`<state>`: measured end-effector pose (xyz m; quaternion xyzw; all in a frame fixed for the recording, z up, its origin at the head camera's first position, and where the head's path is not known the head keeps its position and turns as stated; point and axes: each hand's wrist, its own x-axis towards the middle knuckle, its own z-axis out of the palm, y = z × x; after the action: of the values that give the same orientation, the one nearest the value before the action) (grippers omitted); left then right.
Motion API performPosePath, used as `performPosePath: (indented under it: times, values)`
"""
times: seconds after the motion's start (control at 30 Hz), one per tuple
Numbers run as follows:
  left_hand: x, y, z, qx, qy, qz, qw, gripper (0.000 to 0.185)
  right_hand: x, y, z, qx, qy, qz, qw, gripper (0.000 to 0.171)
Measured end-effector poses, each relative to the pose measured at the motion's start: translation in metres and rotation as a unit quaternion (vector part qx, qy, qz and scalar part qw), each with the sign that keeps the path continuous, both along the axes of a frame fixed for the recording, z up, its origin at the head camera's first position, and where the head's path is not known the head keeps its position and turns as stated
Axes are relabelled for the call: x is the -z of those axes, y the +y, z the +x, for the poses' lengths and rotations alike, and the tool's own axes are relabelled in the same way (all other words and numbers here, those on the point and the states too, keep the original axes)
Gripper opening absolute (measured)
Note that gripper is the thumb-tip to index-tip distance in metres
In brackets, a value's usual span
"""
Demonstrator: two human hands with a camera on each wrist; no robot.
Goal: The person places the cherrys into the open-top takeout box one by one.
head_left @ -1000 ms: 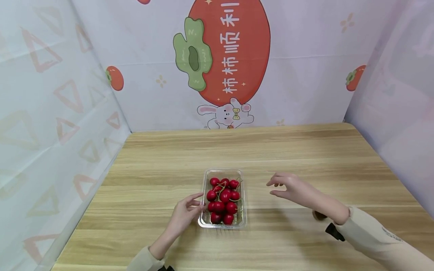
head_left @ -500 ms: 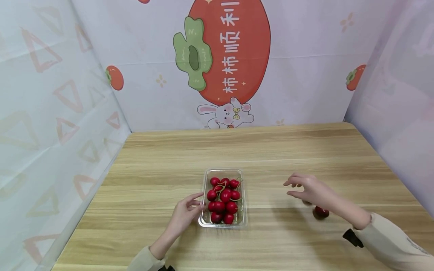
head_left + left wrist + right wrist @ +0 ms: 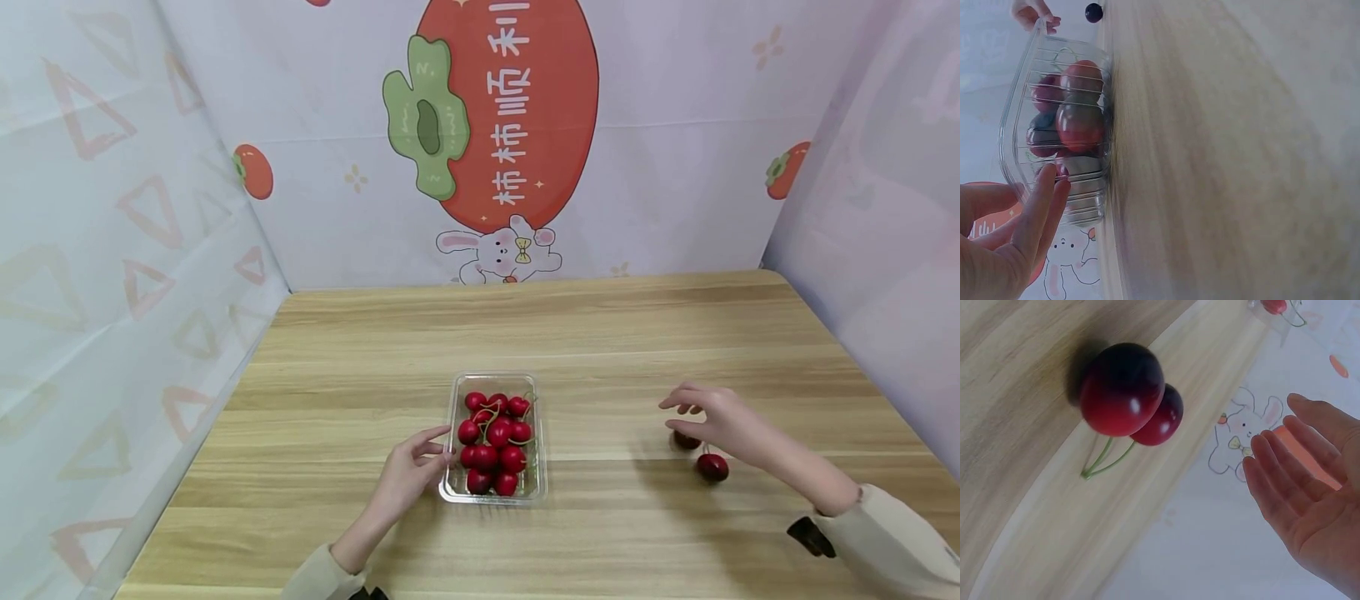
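In the head view, my left hand (image 3: 408,475) rests its fingertips against the left side of a clear plastic container (image 3: 540,479) filled with red cherries (image 3: 498,433). The left wrist view shows these extended fingers (image 3: 1038,212) touching the ribbed wall and rim. My right hand (image 3: 723,421) hovers over the table to the right, its fingers loosely bent and holding nothing. Below it lie two dark red cherries (image 3: 712,467), one partly covered by the hand in the head view. Their green stems (image 3: 1105,459) meet at one end in the right wrist view.
A wood-grain table (image 3: 360,350) bears everything. White printed cloth walls (image 3: 675,167) stand behind it and on both sides, with a large persimmon drawing (image 3: 547,108) at the back.
My right hand has moved right, away from the container, and come over the two loose cherries, which now show more fully. My left hand and the container have stayed put.
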<state>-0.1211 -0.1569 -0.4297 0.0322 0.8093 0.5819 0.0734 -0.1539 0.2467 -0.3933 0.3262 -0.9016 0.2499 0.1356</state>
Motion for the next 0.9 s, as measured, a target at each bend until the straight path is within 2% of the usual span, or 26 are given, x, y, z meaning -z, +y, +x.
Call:
performPosePath:
  times: [0.4, 0.83, 0.9]
  values:
    - [-0.003, 0.001, 0.001, -0.004, 0.002, 0.006, 1.0, 0.039, -0.001, 0.029, 0.004, 0.055, -0.034, 0.036, 0.997, 0.021]
    - [-0.001, 0.0, 0.0, 0.0, -0.002, 0.003, 1.0, 0.039, 0.011, 0.05, 0.007, 0.071, -0.061, 0.034, 0.995, 0.018]
    - [-0.005, 0.002, 0.002, -0.002, -0.003, 0.007, 1.0, 0.039, 0.013, 0.053, 0.006, 0.074, -0.069, 0.037, 0.994, 0.018]
